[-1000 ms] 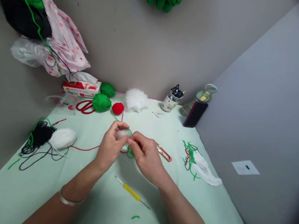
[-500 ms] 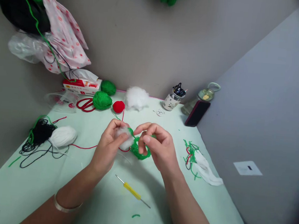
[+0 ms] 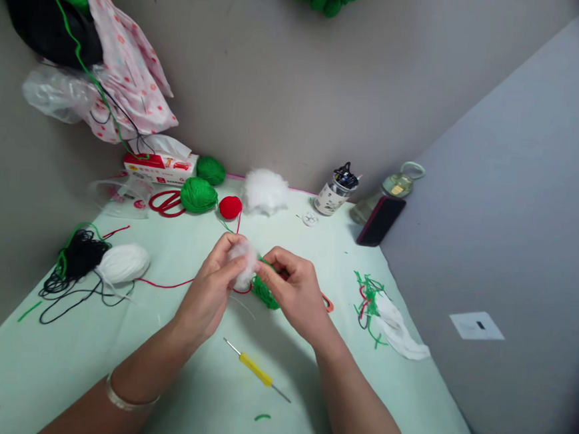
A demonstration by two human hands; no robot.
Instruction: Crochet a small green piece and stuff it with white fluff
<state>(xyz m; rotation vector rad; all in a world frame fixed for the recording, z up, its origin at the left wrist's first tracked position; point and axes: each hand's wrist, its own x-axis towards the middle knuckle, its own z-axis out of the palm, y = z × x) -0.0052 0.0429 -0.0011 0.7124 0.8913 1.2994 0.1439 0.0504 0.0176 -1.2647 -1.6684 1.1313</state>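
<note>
My left hand (image 3: 211, 290) is closed in a pinch on a tuft of white stuffing (image 3: 244, 262), held just above the pale green table (image 3: 83, 354). My right hand (image 3: 297, 294) is closed on a small green crocheted piece (image 3: 265, 291), right beside the stuffing so that the two touch. A red yarn strand (image 3: 166, 285) trails left from under my hands. On the table in front of my wrists lies a yellow-handled crochet hook (image 3: 256, 371). Orange thread snips (image 3: 327, 303) peek out from behind my right hand.
Green yarn balls (image 3: 199, 194), a red ball (image 3: 230, 207), a stuffing pile (image 3: 265, 191), red scissors (image 3: 164, 202) and a tissue box (image 3: 159, 164) line the back. White yarn (image 3: 123, 263) and black yarn (image 3: 76, 260) lie left; yarn scraps (image 3: 370, 300), a phone (image 3: 380, 221) and a jar (image 3: 335, 194) lie right.
My hands came apart, with the right lifting the green piece open, and have now closed together again, the green piece against the white stuffing.
</note>
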